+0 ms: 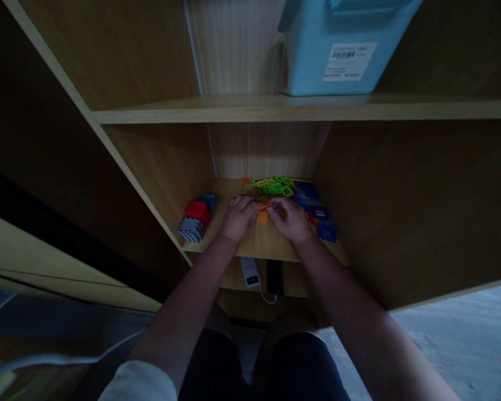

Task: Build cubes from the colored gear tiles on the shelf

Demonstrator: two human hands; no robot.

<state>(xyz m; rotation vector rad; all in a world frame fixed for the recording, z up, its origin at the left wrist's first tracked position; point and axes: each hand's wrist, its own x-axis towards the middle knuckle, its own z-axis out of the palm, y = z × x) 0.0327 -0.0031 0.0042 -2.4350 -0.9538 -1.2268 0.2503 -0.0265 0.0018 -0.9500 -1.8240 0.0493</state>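
Both my hands reach into a low wooden shelf (271,248). My left hand (239,216) and my right hand (290,218) are closed, fingers curled, and meet over a small orange interlocking plastic piece (262,214) that they pinch between them. Behind them lies a heap of green pieces (275,186), with blue pieces (315,209) to the right. Stacks of grey pieces (191,229), red pieces (198,211) and a blue piece (209,200) stand at the shelf's left end.
A light blue plastic box (338,50) with a white label stands on the shelf above. Under the working shelf lie a white device (249,272) with a cable and a black object (274,277). The shelf's side walls close in left and right.
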